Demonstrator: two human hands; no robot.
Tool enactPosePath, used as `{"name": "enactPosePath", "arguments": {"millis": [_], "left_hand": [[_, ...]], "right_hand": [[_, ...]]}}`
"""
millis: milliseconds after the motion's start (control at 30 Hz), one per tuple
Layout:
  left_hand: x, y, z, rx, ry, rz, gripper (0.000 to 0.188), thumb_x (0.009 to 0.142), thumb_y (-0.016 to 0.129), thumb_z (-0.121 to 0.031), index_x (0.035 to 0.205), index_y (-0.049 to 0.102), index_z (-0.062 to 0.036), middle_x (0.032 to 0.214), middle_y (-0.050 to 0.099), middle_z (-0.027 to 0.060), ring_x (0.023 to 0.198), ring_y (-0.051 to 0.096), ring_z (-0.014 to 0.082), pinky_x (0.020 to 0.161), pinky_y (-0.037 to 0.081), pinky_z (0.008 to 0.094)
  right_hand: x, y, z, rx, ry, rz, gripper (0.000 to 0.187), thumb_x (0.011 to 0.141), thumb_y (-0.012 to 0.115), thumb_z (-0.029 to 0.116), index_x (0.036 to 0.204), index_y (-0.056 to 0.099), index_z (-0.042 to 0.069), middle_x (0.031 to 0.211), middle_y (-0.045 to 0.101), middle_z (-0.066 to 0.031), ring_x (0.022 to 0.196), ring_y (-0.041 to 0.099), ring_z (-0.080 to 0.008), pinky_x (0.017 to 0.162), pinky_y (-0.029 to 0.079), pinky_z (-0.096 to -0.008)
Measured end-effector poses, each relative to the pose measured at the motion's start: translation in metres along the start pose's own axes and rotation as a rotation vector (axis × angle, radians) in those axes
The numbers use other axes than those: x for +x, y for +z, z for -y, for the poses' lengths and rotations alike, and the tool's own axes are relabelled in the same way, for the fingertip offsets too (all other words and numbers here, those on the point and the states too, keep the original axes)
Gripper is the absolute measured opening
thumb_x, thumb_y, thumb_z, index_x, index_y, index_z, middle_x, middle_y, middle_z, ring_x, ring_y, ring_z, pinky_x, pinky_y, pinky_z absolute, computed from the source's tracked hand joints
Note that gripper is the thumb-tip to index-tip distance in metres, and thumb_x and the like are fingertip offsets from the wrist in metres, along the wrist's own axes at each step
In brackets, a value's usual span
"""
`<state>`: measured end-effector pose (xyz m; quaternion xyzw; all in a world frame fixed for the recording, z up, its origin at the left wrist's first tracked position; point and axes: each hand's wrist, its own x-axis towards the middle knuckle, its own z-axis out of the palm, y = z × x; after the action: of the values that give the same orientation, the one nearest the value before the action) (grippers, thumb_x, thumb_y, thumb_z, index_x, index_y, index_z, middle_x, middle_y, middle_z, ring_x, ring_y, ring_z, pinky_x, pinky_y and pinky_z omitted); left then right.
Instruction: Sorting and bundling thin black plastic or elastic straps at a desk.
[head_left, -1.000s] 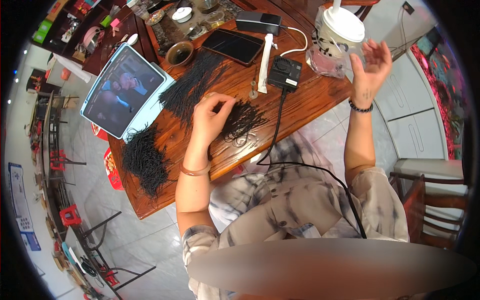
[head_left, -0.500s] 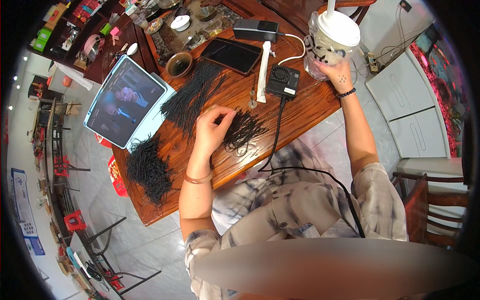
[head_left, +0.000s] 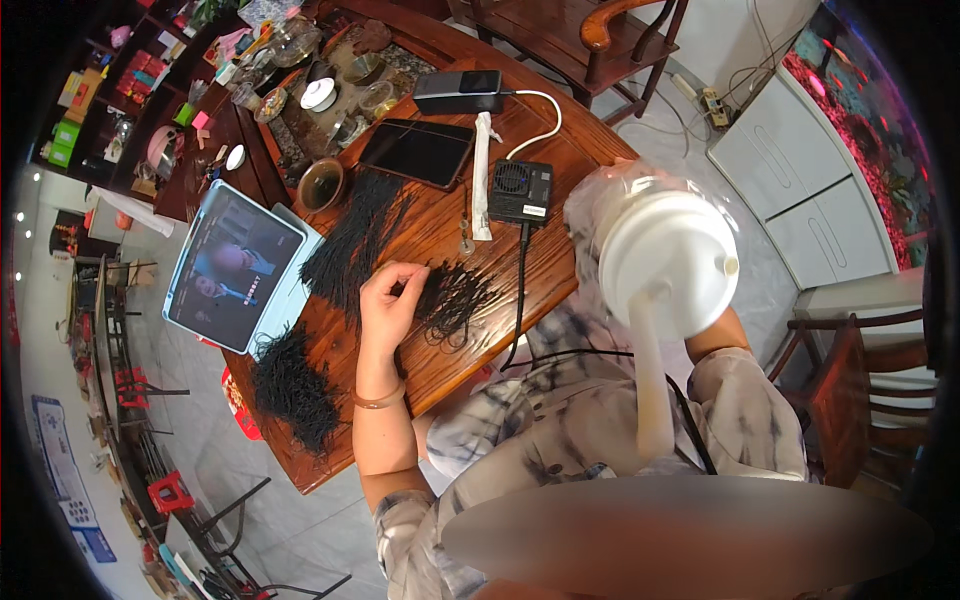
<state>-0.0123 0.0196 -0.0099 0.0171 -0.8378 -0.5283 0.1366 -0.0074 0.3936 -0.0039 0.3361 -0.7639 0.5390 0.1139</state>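
Leaning over the left edge of the wooden table (head_left: 555, 255), a lit tablet (head_left: 235, 270) shows a video. Just beside it, the left bundle (head_left: 297, 390) of black cords lies at the table's corner. Next come a brown bowl (head_left: 322, 185) and, below it, the middle bundle (head_left: 355, 235), its strands spread lengthwise. The person's left hand (head_left: 390, 300) rests with thumb and forefinger drawn together at the edge of the small bundle (head_left: 455, 298); whether a strand sits between them cannot be told. Behind are a dark phone (head_left: 418, 152) and a black box (head_left: 457, 92) with a white cable (head_left: 555, 118), then a white strip (head_left: 482, 180) and a fan unit (head_left: 520, 192). At right, the right hand (head_left: 655, 180), mostly hidden, holds up a white-lidded cup (head_left: 672, 255) in clear plastic (head_left: 583, 215), its straw (head_left: 652, 390) pointing toward the person.
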Motion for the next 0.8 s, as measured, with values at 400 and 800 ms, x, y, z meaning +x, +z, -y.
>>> {"name": "enactPosePath", "arguments": {"millis": [400,800], "left_hand": [[-0.009,-0.013,0.005,0.006,-0.017,-0.025,0.004,0.078,0.064,0.000,0.079,0.061,0.0022,0.071,0.057,0.0020,0.066,0.049,0.0080,0.062,0.040,0.0201],[-0.007,-0.007,0.003,0.027,-0.020,0.016,0.005,0.078,0.064,-0.002,0.081,0.062,0.0013,0.073,0.058,0.0028,0.068,0.051,0.0090,0.065,0.041,0.0209]], "right_hand": [[0.115,0.036,-0.033,0.310,-0.380,-0.089,0.030,0.086,0.042,0.019,0.095,0.056,-0.007,0.092,0.059,-0.0190,0.099,0.054,-0.0306,0.099,0.030,-0.0500],[0.110,0.033,-0.008,0.121,-0.540,-0.169,0.042,0.087,0.049,0.021,0.124,0.033,0.010,0.095,0.055,-0.0208,0.093,0.055,-0.0322,0.092,0.034,-0.0525]]}}
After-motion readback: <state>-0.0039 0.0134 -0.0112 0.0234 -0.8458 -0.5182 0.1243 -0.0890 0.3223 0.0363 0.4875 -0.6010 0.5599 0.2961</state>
